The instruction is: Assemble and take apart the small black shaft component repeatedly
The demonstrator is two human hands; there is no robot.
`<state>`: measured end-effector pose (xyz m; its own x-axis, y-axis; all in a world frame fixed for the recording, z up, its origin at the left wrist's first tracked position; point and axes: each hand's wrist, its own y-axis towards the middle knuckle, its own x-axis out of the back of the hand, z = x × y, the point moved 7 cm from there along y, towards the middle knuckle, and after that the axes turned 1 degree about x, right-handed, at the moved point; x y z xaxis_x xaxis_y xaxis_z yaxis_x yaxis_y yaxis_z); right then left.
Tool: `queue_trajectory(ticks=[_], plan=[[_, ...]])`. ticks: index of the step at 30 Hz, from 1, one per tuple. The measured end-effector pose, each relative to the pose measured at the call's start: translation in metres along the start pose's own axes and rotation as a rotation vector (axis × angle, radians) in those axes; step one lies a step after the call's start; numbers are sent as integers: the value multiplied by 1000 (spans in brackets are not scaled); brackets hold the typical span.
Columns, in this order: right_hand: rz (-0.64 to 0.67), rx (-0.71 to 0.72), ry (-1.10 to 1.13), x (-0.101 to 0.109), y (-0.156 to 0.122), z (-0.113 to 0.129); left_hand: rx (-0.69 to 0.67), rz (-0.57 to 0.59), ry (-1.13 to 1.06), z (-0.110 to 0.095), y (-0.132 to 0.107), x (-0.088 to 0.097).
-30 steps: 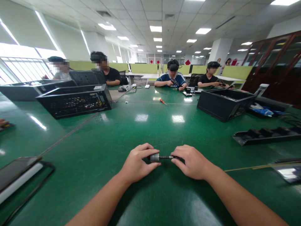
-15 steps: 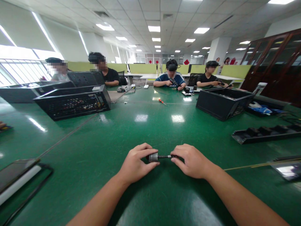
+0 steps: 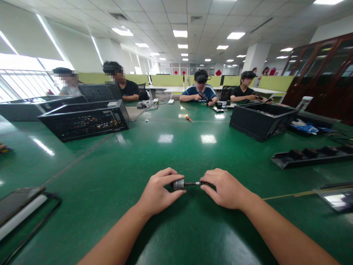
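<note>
At the glossy green bench, your left hand pinches the grey metal cylinder, your right hand the far end of the slim dark rod extending from it; best hold both in line.

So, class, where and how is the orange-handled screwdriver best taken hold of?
Probably by the screwdriver's orange handle, from above, pinching across its sides: it is thicker than the thin shaft, and the tool lies flat on the green table, shaft angled right and toward the camera.
</note>
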<state>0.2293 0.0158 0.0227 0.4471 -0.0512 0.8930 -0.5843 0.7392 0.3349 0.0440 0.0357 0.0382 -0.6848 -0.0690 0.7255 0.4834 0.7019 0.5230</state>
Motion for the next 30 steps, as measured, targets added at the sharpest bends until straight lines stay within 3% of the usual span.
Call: queue_trajectory(ticks=[15,22,26,30], plan=[[11,5,-12,0,0,1,55,-22,13,3,0,6],[29,-13,0,-3,0,-3,317,-36,63,33,6,10],[53,-45,35,-4,0,-3,470,-64,130,59,-12,42],[61,-58,36,-5,1,-6,549,-55,347,90,-71,100]])
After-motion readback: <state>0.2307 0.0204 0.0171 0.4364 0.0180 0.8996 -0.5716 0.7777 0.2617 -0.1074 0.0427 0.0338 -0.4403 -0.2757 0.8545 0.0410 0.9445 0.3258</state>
